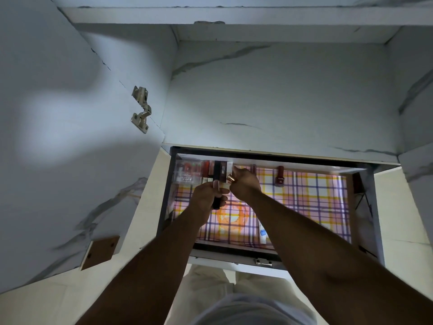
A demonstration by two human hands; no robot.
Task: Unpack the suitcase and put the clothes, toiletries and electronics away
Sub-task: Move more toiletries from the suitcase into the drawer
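- We reach both arms over an open drawer (pixel 360 184) lined with plaid paper (pixel 311 202).
- Our left hand (pixel 206 195) has its fingers clamped on a dark tube (pixel 216 204) and a clear-capped item, above the liner.
- Our right hand (pixel 244 182) pinches a gold-capped lipstick (pixel 230 178), just beside the left hand.
- A row of cosmetics (pixel 199 172) lines the drawer's far left edge.
- A red nail polish bottle (pixel 280 175) lies apart to the right.
- A white tube (pixel 263 234) rests near the front edge.
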